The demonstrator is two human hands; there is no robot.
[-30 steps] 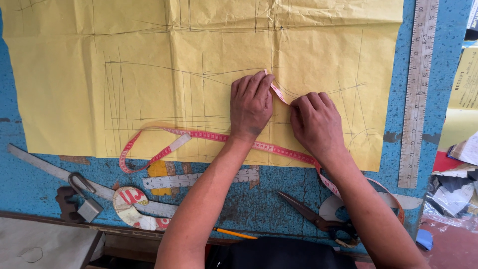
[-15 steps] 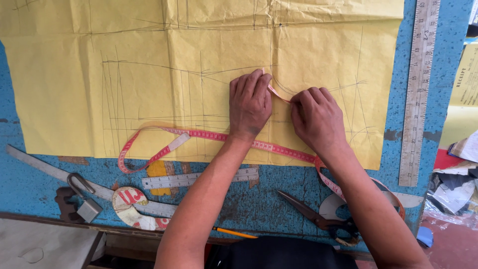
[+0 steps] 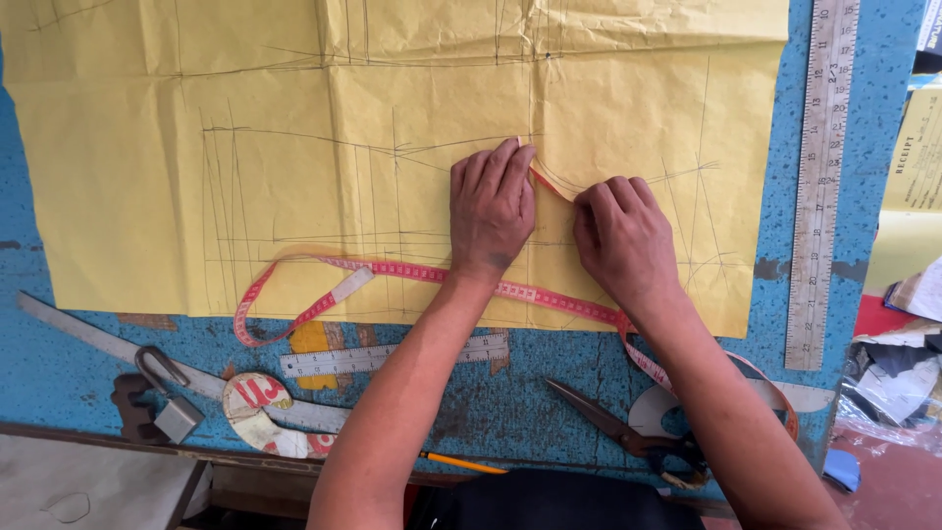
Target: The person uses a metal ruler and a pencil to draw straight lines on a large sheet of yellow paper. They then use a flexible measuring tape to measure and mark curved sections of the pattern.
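A large creased yellow paper sheet (image 3: 294, 147) is crossed by thin grey pencil lines; a flexible pink tape measure (image 3: 422, 273) is marked in red and white. The worn table top (image 3: 78, 353) is painted speckled blue; a long grey metal ruler (image 3: 819, 186) is printed with dark numerals.

Wide bare yellow paper (image 3: 294, 128) lies open left of both hands — nearer the body, a looped measuring tape (image 3: 392, 270), short ruler (image 3: 392, 355) and scissors (image 3: 628, 432) crowd the table edge.
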